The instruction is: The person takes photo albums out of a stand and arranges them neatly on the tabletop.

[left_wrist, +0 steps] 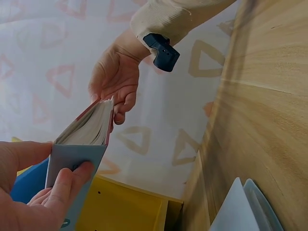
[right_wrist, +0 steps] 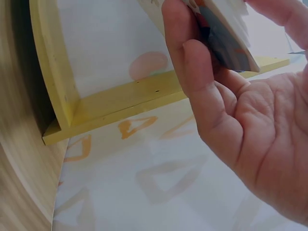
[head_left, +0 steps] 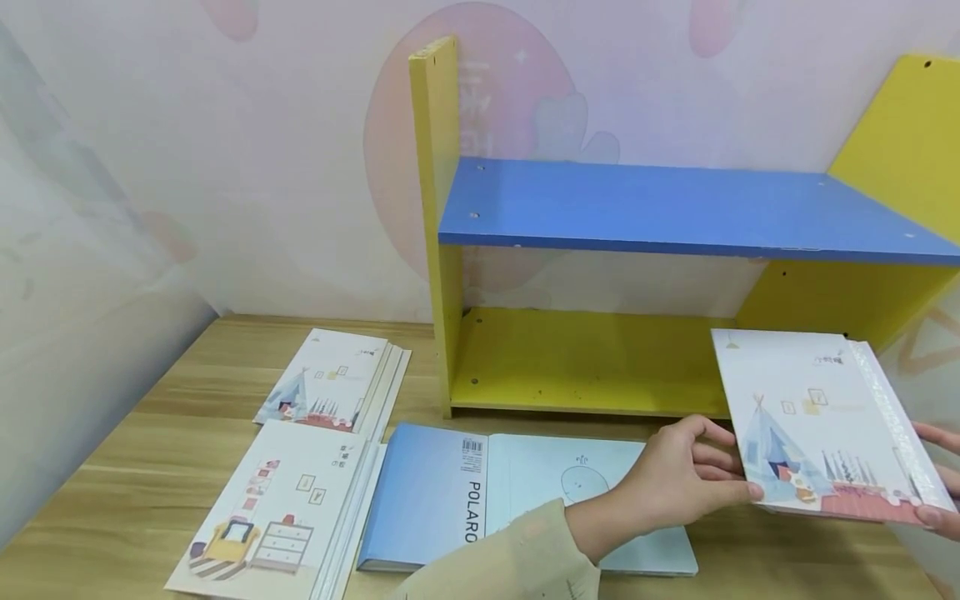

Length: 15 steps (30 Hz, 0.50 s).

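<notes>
Both hands hold a white photo album [head_left: 795, 417] with a teepee drawing on its cover, raised in front of the shelf's right part. My left hand [head_left: 667, 471] pinches its left side, thumb on the cover and fingers behind. At the opposite side my right hand [head_left: 941, 475] grips the album, partly cut off by the frame edge. In the left wrist view the thick page block [left_wrist: 89, 125] shows between the covers. The right wrist view has the right hand's curled fingers [right_wrist: 199, 62] around an album corner [right_wrist: 228, 43].
A yellow shelf unit with a blue board [head_left: 675, 208] stands against the wall. On the wooden table [head_left: 150, 433] lie a blue album [head_left: 427, 492] marked "POLARO", a pale blue album [head_left: 525, 467], and two groups of white albums [head_left: 277, 500] at left.
</notes>
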Each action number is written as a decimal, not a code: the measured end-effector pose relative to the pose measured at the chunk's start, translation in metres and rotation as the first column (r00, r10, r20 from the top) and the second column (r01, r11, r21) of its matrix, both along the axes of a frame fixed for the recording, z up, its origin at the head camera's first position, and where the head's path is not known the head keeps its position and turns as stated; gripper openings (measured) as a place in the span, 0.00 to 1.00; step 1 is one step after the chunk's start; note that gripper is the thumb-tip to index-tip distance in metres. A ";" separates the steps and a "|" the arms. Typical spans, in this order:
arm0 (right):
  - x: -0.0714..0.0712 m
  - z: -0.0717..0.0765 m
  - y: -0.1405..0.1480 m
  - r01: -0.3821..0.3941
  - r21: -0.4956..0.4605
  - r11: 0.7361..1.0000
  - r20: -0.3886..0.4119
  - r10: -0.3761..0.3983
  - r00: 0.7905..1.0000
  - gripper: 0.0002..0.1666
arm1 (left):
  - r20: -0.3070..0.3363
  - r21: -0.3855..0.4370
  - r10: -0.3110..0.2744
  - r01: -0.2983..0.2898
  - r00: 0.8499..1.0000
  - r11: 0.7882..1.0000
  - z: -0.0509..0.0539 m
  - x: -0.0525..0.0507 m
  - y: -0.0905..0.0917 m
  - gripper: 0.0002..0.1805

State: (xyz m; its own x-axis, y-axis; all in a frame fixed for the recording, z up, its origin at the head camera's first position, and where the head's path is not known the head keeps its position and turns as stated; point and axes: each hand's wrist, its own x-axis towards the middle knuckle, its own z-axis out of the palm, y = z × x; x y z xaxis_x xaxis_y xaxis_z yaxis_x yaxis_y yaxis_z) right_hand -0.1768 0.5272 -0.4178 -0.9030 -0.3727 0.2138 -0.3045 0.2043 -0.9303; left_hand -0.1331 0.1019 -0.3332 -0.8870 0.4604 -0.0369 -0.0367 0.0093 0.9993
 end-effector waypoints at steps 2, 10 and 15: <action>-0.005 -0.008 0.016 0.050 0.172 0.984 0.012 -0.053 0.999 0.58 | 0.001 -0.017 0.002 -0.002 1.000 1.000 0.000 0.000 0.000 0.18; 0.027 0.023 -0.036 0.109 0.263 0.959 0.019 -0.118 0.993 0.60 | 0.000 -0.087 0.012 -0.012 1.000 0.996 -0.003 0.002 -0.002 0.18; 0.033 0.026 -0.053 -0.078 -0.097 0.992 0.044 0.082 0.996 0.59 | 0.007 -0.123 0.013 -0.012 1.000 0.992 -0.006 0.003 -0.001 0.17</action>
State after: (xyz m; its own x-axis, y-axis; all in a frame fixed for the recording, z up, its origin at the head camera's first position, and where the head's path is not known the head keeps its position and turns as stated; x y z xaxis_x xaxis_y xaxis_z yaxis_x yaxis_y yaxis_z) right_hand -0.1437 0.4744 -0.3917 -0.8811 -0.4240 0.2095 -0.2714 0.0905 -0.9582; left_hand -0.1300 0.1011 -0.3395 -0.8921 0.4408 -0.0996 -0.0454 0.1318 0.9902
